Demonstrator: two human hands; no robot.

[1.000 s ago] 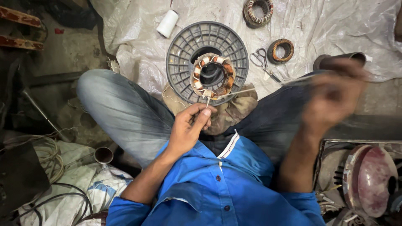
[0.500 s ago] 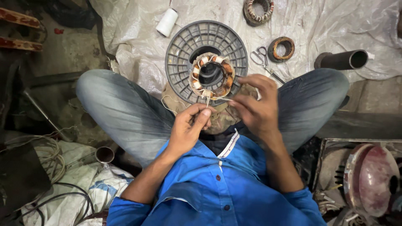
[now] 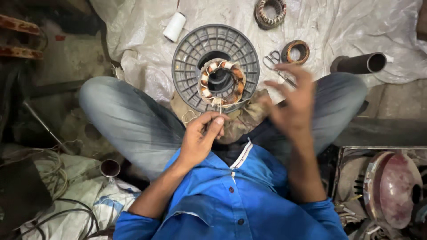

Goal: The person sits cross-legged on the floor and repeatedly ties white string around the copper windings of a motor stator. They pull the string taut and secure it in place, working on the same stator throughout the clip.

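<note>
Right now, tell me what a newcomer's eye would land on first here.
First the copper-wound stator ring, sitting on a grey ribbed plastic spool between the seated person's knees. Just below it, the left hand pinches a thin thread at the ring's near edge, while the right hand hangs blurred and open-fingered to its right. Scissors lie on the white sheet beyond.

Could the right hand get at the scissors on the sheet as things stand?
Probably yes: the right hand is raised, open and holding nothing, just short of the scissors, which lie uncovered on the plastic sheet with nothing between.
</note>
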